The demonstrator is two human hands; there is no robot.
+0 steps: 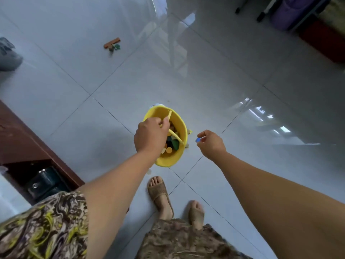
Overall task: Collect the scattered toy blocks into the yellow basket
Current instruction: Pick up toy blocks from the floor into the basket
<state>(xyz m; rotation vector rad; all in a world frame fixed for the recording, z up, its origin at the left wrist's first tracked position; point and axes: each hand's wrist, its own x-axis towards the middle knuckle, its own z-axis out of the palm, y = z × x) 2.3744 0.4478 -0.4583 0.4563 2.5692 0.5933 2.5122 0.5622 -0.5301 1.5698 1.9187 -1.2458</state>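
The yellow basket (180, 126) hangs above the tiled floor, and my left hand (150, 134) grips its yellow handle (175, 136). Several coloured blocks lie inside it, among them a green one (174, 143) and an orange round one (169, 150). My right hand (211, 143) is just right of the basket and pinches a small blue block (197, 140) between thumb and fingers. Far off on the floor at upper left lie an orange bar block (111, 43) and a green block (117, 46) close together.
A dark red-brown cabinet (28, 146) stands along the left, with dark shoes beneath it. My sandalled feet (160, 193) are below the basket. Grey cloth (8, 55) lies at far left; a purple bin (291, 12) and a red box (321, 40) stand at top right.
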